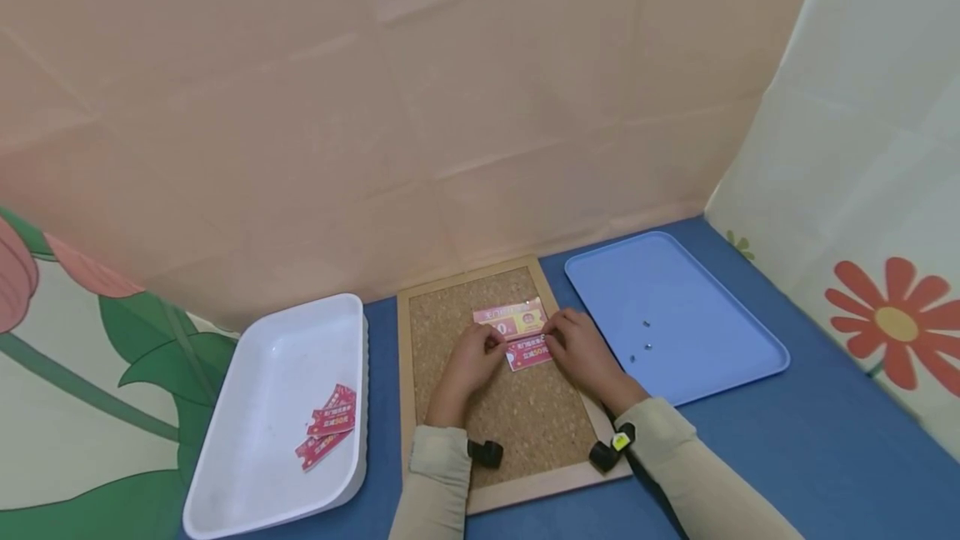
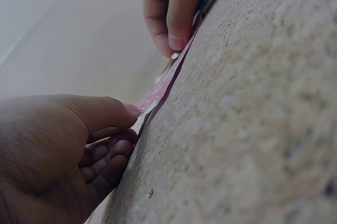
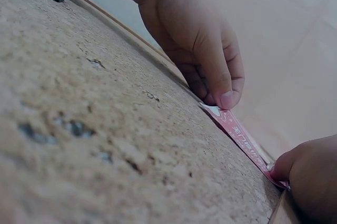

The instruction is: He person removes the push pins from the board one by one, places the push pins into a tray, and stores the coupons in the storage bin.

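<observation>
A wood-framed cork board (image 1: 517, 432) lies on the table. On its upper part is a red and yellow paper coupon (image 1: 528, 325), a small shiny tack at its top edge. Just below sits a red coupon (image 1: 528, 354) with white lettering. My left hand (image 1: 474, 361) pinches this lower coupon's left end between thumb and fingers. At its right end, my right hand (image 1: 588, 352) holds a small silver thumbtack (image 2: 175, 55) at the fingertips, against the paper. In the right wrist view the coupon (image 3: 239, 137) stretches between both hands, close to the cork. The tack's point is hidden.
To the left stands a white tray (image 1: 262, 407) with several red coupons (image 1: 330, 423) piled near its right wall. A blue tray (image 1: 697, 298) at the right holds three small silver tacks (image 1: 648, 347). A beige sheet (image 1: 300, 148) hangs behind the table.
</observation>
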`<act>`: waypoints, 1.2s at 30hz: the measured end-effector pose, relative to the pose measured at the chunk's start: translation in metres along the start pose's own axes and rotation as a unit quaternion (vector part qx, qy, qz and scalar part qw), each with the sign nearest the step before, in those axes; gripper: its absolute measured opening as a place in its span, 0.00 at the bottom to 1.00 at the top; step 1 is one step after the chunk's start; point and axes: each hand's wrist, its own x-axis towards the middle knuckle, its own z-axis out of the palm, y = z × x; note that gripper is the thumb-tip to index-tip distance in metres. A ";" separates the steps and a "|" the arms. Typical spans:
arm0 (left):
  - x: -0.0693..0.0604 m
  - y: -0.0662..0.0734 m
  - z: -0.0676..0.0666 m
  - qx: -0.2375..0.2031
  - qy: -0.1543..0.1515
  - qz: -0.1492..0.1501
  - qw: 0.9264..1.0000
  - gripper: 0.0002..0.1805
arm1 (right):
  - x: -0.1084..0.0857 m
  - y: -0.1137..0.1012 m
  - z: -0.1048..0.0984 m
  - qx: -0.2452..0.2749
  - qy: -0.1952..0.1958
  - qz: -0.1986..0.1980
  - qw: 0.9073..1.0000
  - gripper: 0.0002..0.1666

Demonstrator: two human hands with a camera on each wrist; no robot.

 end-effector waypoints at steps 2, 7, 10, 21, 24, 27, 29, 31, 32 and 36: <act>0.000 0.000 0.000 0.000 0.000 -0.002 1.000 0.05 | 0.000 0.000 0.000 0.000 0.000 0.000 1.000 0.03; -0.001 0.001 0.000 0.001 0.002 -0.003 1.000 0.05 | 0.000 0.000 0.000 0.002 0.001 0.002 1.000 0.03; -0.001 0.001 -0.001 0.000 0.004 -0.002 1.000 0.05 | 0.001 -0.001 0.000 0.003 0.000 0.004 1.000 0.03; -0.002 0.001 -0.001 0.003 0.005 0.001 1.000 0.06 | 0.000 -0.001 -0.001 0.010 -0.004 0.006 1.000 0.03; -0.002 0.001 -0.001 0.002 0.005 0.003 1.000 0.06 | 0.000 0.000 0.000 0.011 -0.006 0.008 1.000 0.04; -0.002 0.002 -0.002 0.000 0.003 0.002 1.000 0.06 | 0.000 0.001 0.000 0.010 -0.007 0.009 1.000 0.04; -0.002 0.002 -0.002 -0.001 0.002 0.002 1.000 0.06 | 0.000 0.001 0.000 0.010 -0.007 0.008 1.000 0.04; -0.002 0.002 -0.002 0.002 0.002 0.002 1.000 0.05 | 0.000 0.001 0.000 0.011 -0.004 0.005 1.000 0.04; -0.002 0.002 -0.002 0.002 0.002 0.004 1.000 0.05 | 0.000 0.001 0.000 0.010 -0.004 0.004 1.000 0.03; -0.002 0.002 -0.002 0.002 0.003 0.009 1.000 0.05 | 0.000 0.001 0.000 0.011 -0.006 0.005 1.000 0.03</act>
